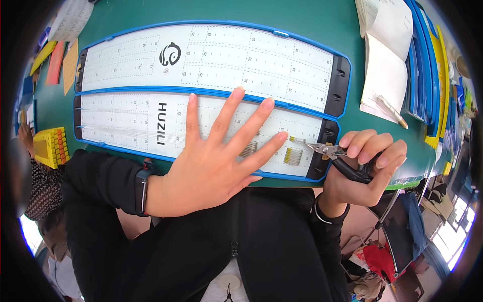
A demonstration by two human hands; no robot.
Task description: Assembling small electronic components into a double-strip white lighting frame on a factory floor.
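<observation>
A long, flat fishing rig case (126,55) with blue edges lies unfolded before me, both white leaves printed with a ruler grid. My left hand (211,161) rests palm down on the nearer leaf, fingers spread. Fine pale lines (115,113) stretch along that leaf and run under this hand. In my right hand (370,153) is a pair of small pliers (333,152) with black handles, its jaws pointing left over the leaf's right end. Close to the jaws sits a tight row of thin metal pieces (293,156), perhaps hooks; another row is partly hidden by my left fingers.
An open notebook (385,65) with a pen (392,111) on it lies at the right, beside blue and yellow trays (432,75). Far left are a yellow rack (52,147) and another person's arm. The green table's (312,15) near edge runs just below the case.
</observation>
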